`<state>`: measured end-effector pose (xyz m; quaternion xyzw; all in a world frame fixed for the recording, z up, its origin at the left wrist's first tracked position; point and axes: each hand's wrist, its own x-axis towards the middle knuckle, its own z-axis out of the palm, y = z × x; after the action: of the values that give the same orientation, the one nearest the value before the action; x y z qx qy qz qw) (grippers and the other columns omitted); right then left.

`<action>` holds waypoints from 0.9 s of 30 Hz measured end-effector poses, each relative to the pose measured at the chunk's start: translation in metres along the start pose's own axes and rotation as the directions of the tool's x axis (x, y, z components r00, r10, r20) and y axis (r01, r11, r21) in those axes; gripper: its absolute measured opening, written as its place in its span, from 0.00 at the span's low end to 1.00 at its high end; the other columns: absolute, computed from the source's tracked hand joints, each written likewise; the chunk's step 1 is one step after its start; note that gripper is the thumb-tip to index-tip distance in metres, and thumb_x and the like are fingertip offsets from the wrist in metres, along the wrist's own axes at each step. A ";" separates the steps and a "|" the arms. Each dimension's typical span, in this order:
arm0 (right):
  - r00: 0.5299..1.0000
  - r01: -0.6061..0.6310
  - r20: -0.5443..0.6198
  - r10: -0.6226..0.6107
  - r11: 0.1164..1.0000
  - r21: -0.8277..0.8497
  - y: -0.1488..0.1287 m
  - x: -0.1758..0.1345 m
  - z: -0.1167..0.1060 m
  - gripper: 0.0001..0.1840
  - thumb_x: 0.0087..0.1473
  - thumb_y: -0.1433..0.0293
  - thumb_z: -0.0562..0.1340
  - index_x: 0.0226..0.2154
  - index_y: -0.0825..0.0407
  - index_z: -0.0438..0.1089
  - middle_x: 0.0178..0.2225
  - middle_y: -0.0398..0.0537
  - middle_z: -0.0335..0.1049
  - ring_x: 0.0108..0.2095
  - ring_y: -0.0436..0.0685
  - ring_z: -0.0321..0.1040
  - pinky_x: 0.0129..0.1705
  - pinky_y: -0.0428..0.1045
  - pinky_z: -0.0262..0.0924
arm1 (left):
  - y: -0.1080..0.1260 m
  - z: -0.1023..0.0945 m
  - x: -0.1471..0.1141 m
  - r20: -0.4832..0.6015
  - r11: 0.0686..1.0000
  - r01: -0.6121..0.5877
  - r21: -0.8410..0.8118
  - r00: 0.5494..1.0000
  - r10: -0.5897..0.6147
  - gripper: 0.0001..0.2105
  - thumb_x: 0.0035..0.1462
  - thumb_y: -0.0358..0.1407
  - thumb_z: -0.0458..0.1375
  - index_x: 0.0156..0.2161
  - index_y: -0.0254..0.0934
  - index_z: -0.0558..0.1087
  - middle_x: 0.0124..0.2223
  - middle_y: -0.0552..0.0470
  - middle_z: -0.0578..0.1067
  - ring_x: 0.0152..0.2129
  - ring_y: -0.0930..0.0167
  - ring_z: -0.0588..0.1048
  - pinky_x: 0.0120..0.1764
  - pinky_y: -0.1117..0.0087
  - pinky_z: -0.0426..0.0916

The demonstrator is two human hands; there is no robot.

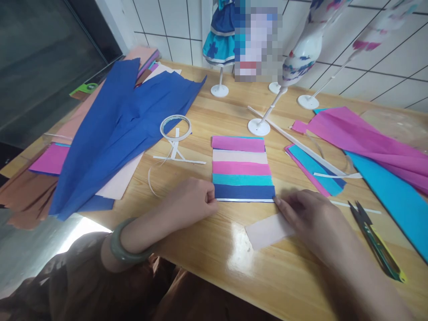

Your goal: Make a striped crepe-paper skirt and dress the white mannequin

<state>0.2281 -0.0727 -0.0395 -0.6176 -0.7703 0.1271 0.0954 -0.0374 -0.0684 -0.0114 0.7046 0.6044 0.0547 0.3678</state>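
Observation:
A striped paper panel (242, 168) of overlapping pink, pale, magenta, teal and dark blue strips lies flat on the wooden table (214, 249). A white tape strip runs along its near edge. My left hand (190, 198) pinches the panel's near left corner. My right hand (309, 218) presses its fingertips on the near right corner. Under my right hand lies a pale pink paper piece (265, 232).
Large dark blue crepe sheets (117, 129) cover the left side. A tape roll (175, 127) sits behind my left hand. Thread snips (376, 240) lie at right, beside magenta and teal sheets (371, 147). Doll stands (259, 126) and a dressed doll (220, 40) line the back.

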 end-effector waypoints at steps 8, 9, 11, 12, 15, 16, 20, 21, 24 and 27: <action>0.982 -0.179 0.078 0.170 0.977 0.120 -0.006 -0.003 -0.015 0.15 0.53 0.57 0.57 0.23 0.48 0.68 0.17 0.43 0.67 0.19 0.55 0.63 0.22 0.49 0.54 | -0.010 -0.003 -0.001 -0.006 0.997 -0.014 -0.069 1.000 0.013 0.08 0.45 0.35 0.53 0.21 0.36 0.70 0.21 0.56 0.71 0.18 0.76 0.67 0.21 0.75 0.54; 0.978 -0.206 0.071 0.198 0.969 0.136 -0.006 -0.004 -0.016 0.15 0.52 0.56 0.58 0.24 0.48 0.68 0.18 0.43 0.68 0.20 0.55 0.64 0.22 0.49 0.54 | -0.012 -0.005 -0.001 -0.001 0.995 -0.022 -0.096 1.000 0.022 0.08 0.45 0.35 0.53 0.21 0.35 0.70 0.21 0.56 0.71 0.18 0.76 0.67 0.21 0.75 0.54; 0.973 -0.229 -0.007 0.232 0.964 0.138 -0.006 -0.008 -0.016 0.15 0.52 0.55 0.57 0.26 0.48 0.68 0.22 0.46 0.70 0.22 0.57 0.66 0.22 0.50 0.56 | -0.017 -0.007 -0.002 0.058 0.983 -0.019 -0.181 0.998 0.030 0.08 0.46 0.35 0.52 0.22 0.35 0.69 0.20 0.56 0.70 0.17 0.76 0.67 0.20 0.76 0.56; 0.976 -0.196 -0.068 0.206 0.972 0.129 -0.008 -0.010 -0.016 0.15 0.53 0.55 0.57 0.27 0.48 0.68 0.24 0.47 0.71 0.24 0.58 0.67 0.24 0.51 0.58 | -0.019 -0.009 -0.003 0.100 0.972 0.002 -0.234 0.995 0.022 0.07 0.47 0.35 0.52 0.23 0.35 0.69 0.19 0.57 0.70 0.16 0.76 0.67 0.20 0.76 0.56; 0.974 0.133 -0.196 -0.115 0.988 0.084 -0.024 -0.016 -0.015 0.12 0.56 0.60 0.55 0.34 0.50 0.68 0.33 0.52 0.72 0.35 0.61 0.69 0.34 0.55 0.62 | -0.028 -0.013 -0.003 0.167 0.918 0.078 -0.389 0.986 -0.013 0.08 0.50 0.37 0.51 0.25 0.35 0.67 0.18 0.57 0.69 0.13 0.78 0.66 0.17 0.77 0.57; 0.945 0.283 -0.194 -0.264 0.956 0.076 -0.033 -0.017 -0.014 0.11 0.57 0.62 0.54 0.38 0.50 0.68 0.37 0.54 0.72 0.38 0.62 0.68 0.38 0.56 0.62 | -0.030 -0.014 -0.004 0.160 0.897 0.087 -0.433 0.987 -0.018 0.09 0.51 0.38 0.51 0.25 0.35 0.66 0.18 0.57 0.69 0.12 0.78 0.65 0.17 0.78 0.57; 0.799 0.599 -0.087 -0.595 0.801 0.028 -0.070 -0.020 -0.003 0.13 0.58 0.69 0.55 0.45 0.53 0.67 0.45 0.55 0.71 0.47 0.62 0.66 0.47 0.59 0.60 | -0.034 -0.015 -0.003 0.110 0.833 0.089 -0.546 0.993 -0.033 0.14 0.54 0.45 0.51 0.28 0.34 0.68 0.18 0.55 0.70 0.10 0.79 0.64 0.14 0.79 0.53; 0.787 0.615 -0.062 -0.613 0.788 0.014 -0.077 -0.020 0.001 0.13 0.58 0.70 0.55 0.45 0.54 0.67 0.46 0.55 0.71 0.48 0.62 0.65 0.49 0.59 0.60 | -0.034 -0.015 -0.003 0.097 0.818 0.090 -0.568 0.994 -0.042 0.17 0.55 0.47 0.50 0.29 0.33 0.69 0.18 0.55 0.70 0.10 0.79 0.64 0.14 0.78 0.53; 0.769 0.637 -0.039 -0.638 0.770 -0.029 -0.090 -0.019 0.014 0.13 0.57 0.72 0.56 0.45 0.56 0.67 0.48 0.57 0.70 0.49 0.62 0.64 0.50 0.59 0.60 | -0.034 -0.014 -0.004 0.033 0.794 0.070 -0.604 0.997 -0.063 0.24 0.56 0.53 0.44 0.30 0.32 0.70 0.17 0.54 0.70 0.10 0.78 0.65 0.15 0.77 0.56; 0.762 0.643 -0.038 -0.646 0.763 -0.068 -0.093 -0.018 0.023 0.12 0.56 0.73 0.57 0.44 0.58 0.67 0.48 0.58 0.69 0.49 0.62 0.64 0.49 0.59 0.60 | -0.032 -0.012 -0.008 -0.066 0.841 0.006 -0.541 0.997 -0.050 0.27 0.56 0.56 0.43 0.28 0.32 0.70 0.17 0.53 0.70 0.11 0.77 0.66 0.18 0.75 0.59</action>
<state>0.1392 -0.1110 -0.0318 -0.3209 -0.9354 0.0488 0.1402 -0.0723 -0.0701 -0.0184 0.5610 0.5886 0.2443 0.5284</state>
